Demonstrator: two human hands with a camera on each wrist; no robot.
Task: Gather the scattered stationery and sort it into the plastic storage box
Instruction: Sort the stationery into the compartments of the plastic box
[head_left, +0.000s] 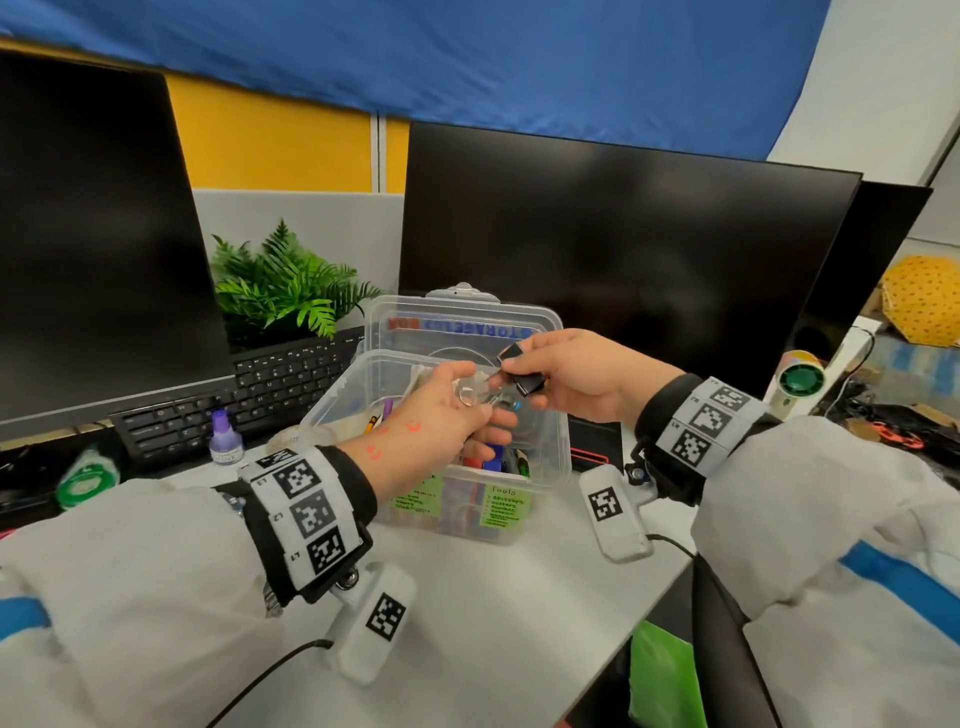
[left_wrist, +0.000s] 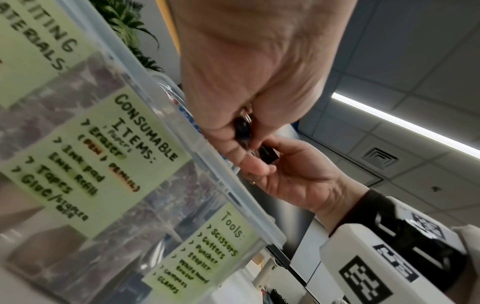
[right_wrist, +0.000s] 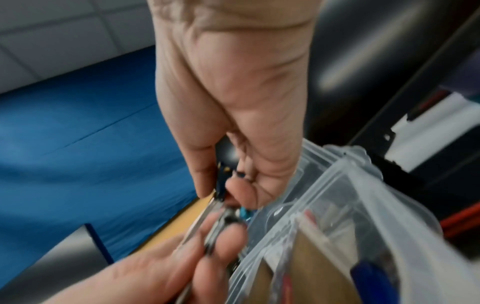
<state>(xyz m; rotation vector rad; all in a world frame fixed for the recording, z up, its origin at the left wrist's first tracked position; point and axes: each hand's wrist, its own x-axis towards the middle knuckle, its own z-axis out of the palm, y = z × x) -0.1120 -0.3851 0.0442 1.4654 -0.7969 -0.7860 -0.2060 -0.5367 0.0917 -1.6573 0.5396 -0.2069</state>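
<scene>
The clear plastic storage box (head_left: 558, 441) stands open on the desk, its lid (head_left: 462, 319) upright at the back. Green labels on its front wall (left_wrist: 124, 156) name the sections. Pens and markers (head_left: 493, 460) stand inside. Both hands meet just above the box. My right hand (head_left: 519, 382) pinches a black binder clip (head_left: 527, 383), which also shows in the left wrist view (left_wrist: 269, 155). My left hand (head_left: 480, 399) pinches a small silver metal piece (head_left: 467, 395) that touches the clip. In the right wrist view the left fingers (right_wrist: 221, 242) close on this metal piece (right_wrist: 223, 223); blur hides what it is.
A purple ink bottle (head_left: 226, 436) and a green tape roll (head_left: 85, 480) sit left of the box by the keyboard (head_left: 249, 395). Two dark monitors (head_left: 613, 260) and a plant (head_left: 280, 283) stand behind. A small fan (head_left: 797, 382) is at the right.
</scene>
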